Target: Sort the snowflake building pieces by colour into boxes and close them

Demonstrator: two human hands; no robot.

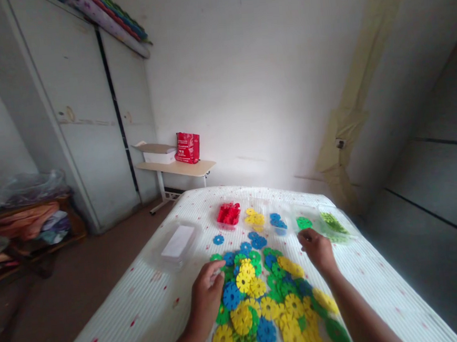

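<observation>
A loose pile of snowflake discs (pixel 257 287) in yellow, green and blue covers the near middle of the table. At the pile's left edge is my left hand (pixel 207 291), its index finger stretched over the discs and its thumb apart. My right hand (pixel 317 248) hovers at the near side of a clear box with green discs (pixel 304 222). Its fingers are curled together; what they hold, if anything, is hidden. Along the far side stand boxes with red pieces (pixel 229 216), yellow discs (pixel 255 218), blue discs (pixel 278 224) and light green pieces (pixel 333 223).
A clear container with a white rectangle (pixel 177 242) stands at the table's left. Patterned white cloth (pixel 144 304) covers the table. Behind it, a small side table (pixel 188 168) bears a red bag (pixel 187 148) and a white box (pixel 159 156). Wardrobe doors (pixel 85 119) rise at left.
</observation>
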